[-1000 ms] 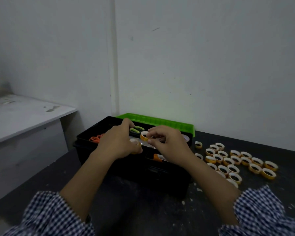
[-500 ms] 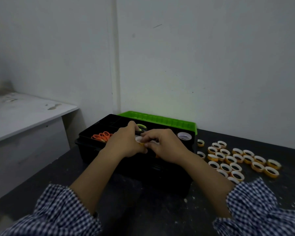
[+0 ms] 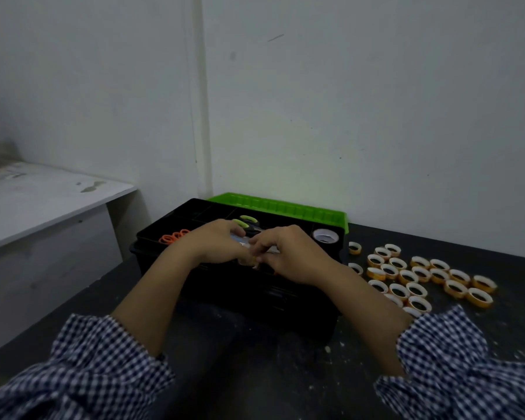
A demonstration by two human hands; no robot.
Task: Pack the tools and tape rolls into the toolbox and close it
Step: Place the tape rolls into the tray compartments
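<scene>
Over the open toolbox [image 3: 225, 295], left hand [image 3: 222, 247] and right hand [image 3: 291, 257] together pinch a small tape roll [image 3: 249, 261]. Set crooked on the green-handled scissors [image 3: 245, 220], it could jam the lid [image 3: 279, 207].

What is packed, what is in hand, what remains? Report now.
Done: orange-handled scissors, green-handled scissors and a wide white tape roll lie in the black plastic toolbox. In hand: the left hand and right hand pinch a small pale item over it; what it is I cannot tell. Left: small orange tape rolls on the dark table, and the green lid stands open.
</scene>
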